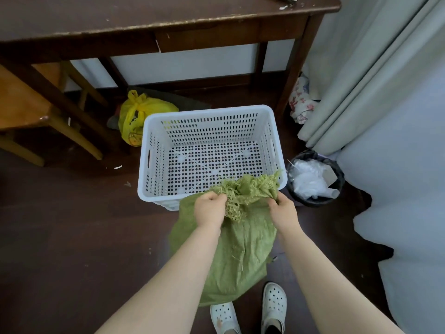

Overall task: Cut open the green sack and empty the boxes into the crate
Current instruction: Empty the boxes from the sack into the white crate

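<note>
A green woven sack (237, 249) stands on the dark floor in front of me, its frayed top leaning over the near rim of a white perforated plastic crate (154, 141). My left hand (209, 209) grips the left side of the sack's frayed mouth. My right hand (283, 209) grips the right side of the mouth. The crate's slotted bottom shows with nothing in it. No boxes are visible; the sack's contents are hidden. No cutting tool is in either hand.
A dark wooden desk (168, 25) stands beyond the crate, with a wooden chair (26, 109) at left. A yellow plastic bag (137, 116) lies behind the crate. A black waste bin (315, 179) sits right of it, by a grey curtain (361, 80). My white clogs (273, 302) are below.
</note>
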